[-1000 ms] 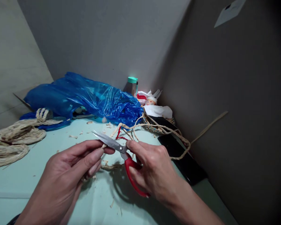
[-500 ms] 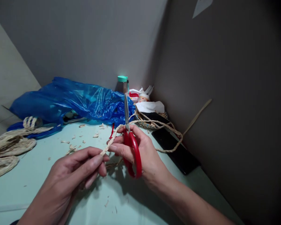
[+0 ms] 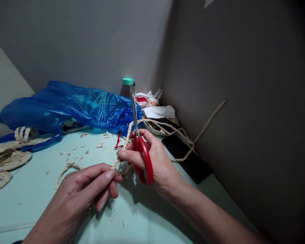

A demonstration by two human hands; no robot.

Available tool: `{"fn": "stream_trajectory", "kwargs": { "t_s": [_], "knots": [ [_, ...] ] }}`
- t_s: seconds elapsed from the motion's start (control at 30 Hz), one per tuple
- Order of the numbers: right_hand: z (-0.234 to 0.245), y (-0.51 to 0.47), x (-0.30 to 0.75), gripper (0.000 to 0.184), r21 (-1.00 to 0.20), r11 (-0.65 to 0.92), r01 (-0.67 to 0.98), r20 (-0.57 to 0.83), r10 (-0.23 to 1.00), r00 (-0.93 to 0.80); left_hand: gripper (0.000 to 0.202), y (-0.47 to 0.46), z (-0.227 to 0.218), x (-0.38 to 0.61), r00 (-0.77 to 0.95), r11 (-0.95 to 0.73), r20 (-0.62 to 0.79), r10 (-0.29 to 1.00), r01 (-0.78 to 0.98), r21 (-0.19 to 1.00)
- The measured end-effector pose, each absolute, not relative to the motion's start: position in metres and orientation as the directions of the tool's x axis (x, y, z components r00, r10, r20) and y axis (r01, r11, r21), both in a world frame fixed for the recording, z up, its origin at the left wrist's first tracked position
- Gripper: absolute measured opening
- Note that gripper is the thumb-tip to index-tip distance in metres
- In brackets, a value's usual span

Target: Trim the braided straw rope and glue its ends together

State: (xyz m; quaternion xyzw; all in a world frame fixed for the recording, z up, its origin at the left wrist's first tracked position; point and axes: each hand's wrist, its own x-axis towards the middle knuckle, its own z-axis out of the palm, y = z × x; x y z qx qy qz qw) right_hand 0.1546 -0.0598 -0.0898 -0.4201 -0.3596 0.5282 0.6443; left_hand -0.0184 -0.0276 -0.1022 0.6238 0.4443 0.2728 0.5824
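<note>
My left hand (image 3: 87, 188) pinches braided cord (image 3: 128, 131); my right hand (image 3: 160, 162) pinches it too, holding red-handled scissors (image 3: 136, 132). A blue plastic bag (image 3: 78, 105) lies left of the scissors.

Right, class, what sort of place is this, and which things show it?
Probably an indoor craft workspace: red-handled scissors and braided cord are held above a tabletop strewn with pale fibre scraps, and grey walls meet behind it.

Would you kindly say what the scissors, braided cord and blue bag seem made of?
Scissors: shiny grey blades, likely steel; glossy red handles, probably plastic.
Braided cord: matt, pale twisted strands, perhaps plant fibre or paper.
Blue bag: thin, crinkled, see-through film with bright highlights, likely plastic.
</note>
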Motion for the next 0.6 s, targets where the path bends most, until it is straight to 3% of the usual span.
{"fn": "stream_trajectory", "kwargs": {
  "t_s": [0.3, 0.6],
  "knots": [
    [-0.089, -0.058, 0.161, 0.048, -0.899, 0.151, -0.411, 0.062, 0.973, 0.222, 0.033, -0.033, -0.101, -0.016, 0.392, 0.078, -0.172, 0.904, 0.243, 0.967],
    [-0.087, -0.054, 0.17, 0.045, -0.927, 0.204, -0.315, 0.111, 0.951, 0.288, 0.028, -0.038, -0.104, -0.018, 0.35, 0.149, -0.192, 0.917, 0.144, 0.978]
  ]
}}
